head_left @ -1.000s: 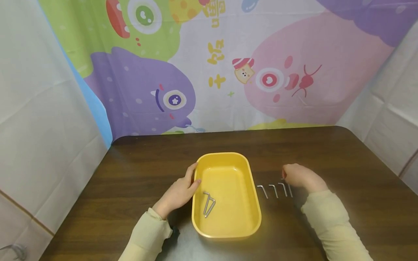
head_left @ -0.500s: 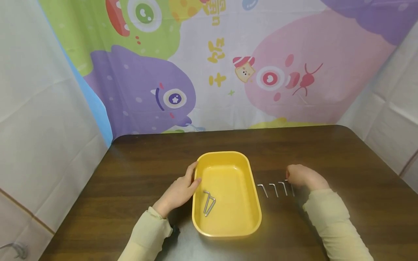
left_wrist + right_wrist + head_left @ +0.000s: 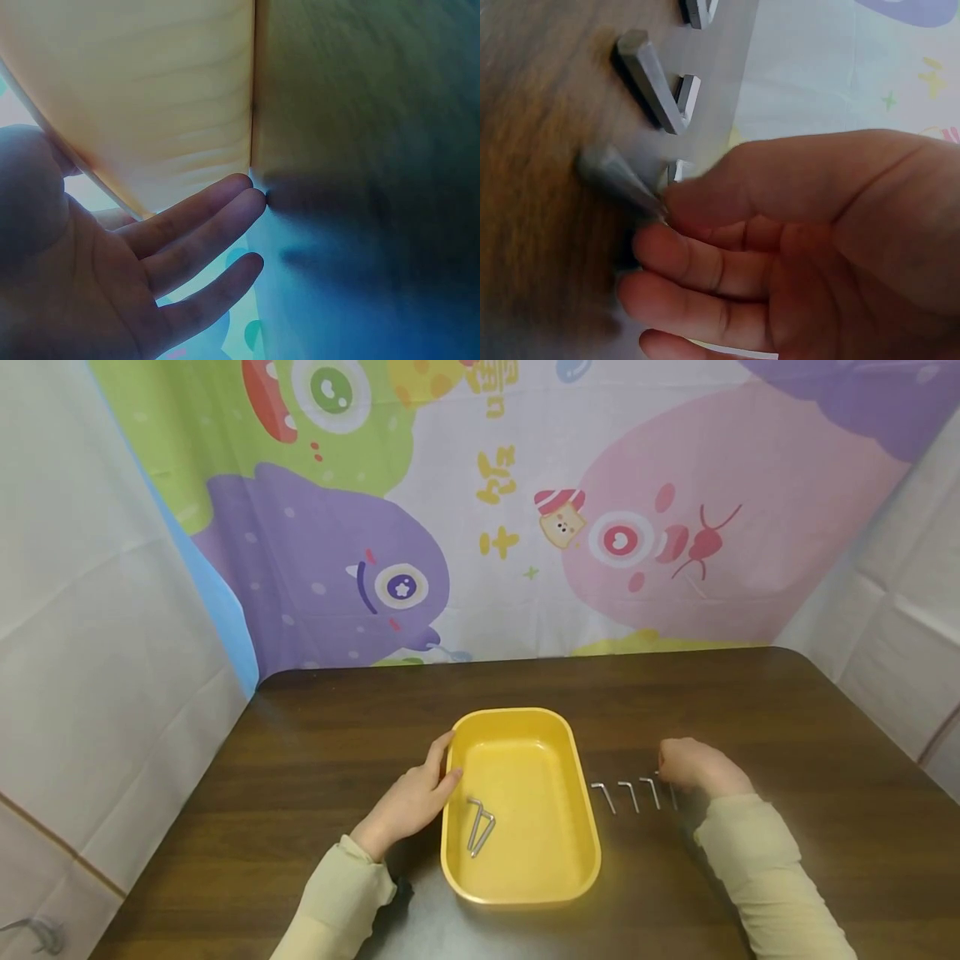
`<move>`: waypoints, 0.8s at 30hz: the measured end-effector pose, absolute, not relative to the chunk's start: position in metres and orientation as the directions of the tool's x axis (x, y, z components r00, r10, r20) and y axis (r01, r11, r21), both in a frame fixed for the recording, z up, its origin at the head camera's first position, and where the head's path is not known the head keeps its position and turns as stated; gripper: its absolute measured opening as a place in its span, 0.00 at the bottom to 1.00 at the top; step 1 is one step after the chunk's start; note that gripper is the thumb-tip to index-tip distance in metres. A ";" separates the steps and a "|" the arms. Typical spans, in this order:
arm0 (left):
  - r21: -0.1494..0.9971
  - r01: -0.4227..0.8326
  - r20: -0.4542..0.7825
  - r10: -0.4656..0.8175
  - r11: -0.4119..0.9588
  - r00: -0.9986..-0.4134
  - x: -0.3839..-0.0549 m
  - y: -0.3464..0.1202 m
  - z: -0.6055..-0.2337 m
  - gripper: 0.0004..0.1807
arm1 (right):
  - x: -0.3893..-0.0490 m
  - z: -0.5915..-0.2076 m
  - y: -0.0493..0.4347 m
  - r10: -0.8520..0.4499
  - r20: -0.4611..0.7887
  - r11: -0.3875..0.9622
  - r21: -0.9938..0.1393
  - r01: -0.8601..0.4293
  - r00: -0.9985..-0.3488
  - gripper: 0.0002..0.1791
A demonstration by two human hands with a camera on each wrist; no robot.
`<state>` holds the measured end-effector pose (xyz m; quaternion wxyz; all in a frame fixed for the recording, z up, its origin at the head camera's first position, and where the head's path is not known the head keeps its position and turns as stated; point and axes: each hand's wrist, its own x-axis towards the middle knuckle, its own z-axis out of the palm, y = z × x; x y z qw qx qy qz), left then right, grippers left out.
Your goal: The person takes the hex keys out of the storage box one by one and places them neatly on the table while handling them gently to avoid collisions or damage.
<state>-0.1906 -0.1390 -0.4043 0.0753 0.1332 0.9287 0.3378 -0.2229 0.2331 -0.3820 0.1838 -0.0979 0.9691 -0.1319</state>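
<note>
My left hand (image 3: pixel 408 802) holds the left side of a yellow plastic tray (image 3: pixel 525 888), its thumb over the rim. In the left wrist view, the other fingers (image 3: pixel 202 232) lie fairly straight by the tray's outer wall. Two L-shaped Allen keys (image 3: pixel 480 831) lie inside the tray, toward its left. To the right of the tray, my right hand (image 3: pixel 701 767) pinches the short arm of another Allen key (image 3: pixel 622 184) between thumb and fingers, its long arm low by the table. My fingers partly hide that key's bend.
Three more Allen keys lie in a row between tray and right hand: one nearest the tray (image 3: pixel 603 797), a middle one (image 3: pixel 628 797) and one by the hand (image 3: pixel 650 792). A cartoon-printed cloth (image 3: pixel 510 610) hangs behind the brown wooden table (image 3: pixel 337 718).
My right hand has shifted slightly right with the pinched Allen key, away from the row, and is nearly still over the last half second. The left hand and tray have stayed put.
</note>
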 end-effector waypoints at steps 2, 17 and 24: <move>0.649 0.194 -0.052 0.297 0.736 -0.954 -0.190 -0.139 -0.405 0.34 | -0.222 -0.381 0.232 -0.225 -0.345 0.953 -0.273 -0.132 -0.911 0.05; 0.644 0.197 -0.049 0.298 0.739 -0.953 -0.191 -0.139 -0.403 0.34 | -0.222 -0.382 0.231 -0.203 -0.353 0.960 -0.256 -0.114 -0.913 0.04; 0.639 0.192 -0.056 0.294 0.745 -0.954 -0.190 -0.139 -0.403 0.34 | -0.221 -0.382 0.230 -0.198 -0.350 0.963 -0.245 -0.115 -0.916 0.03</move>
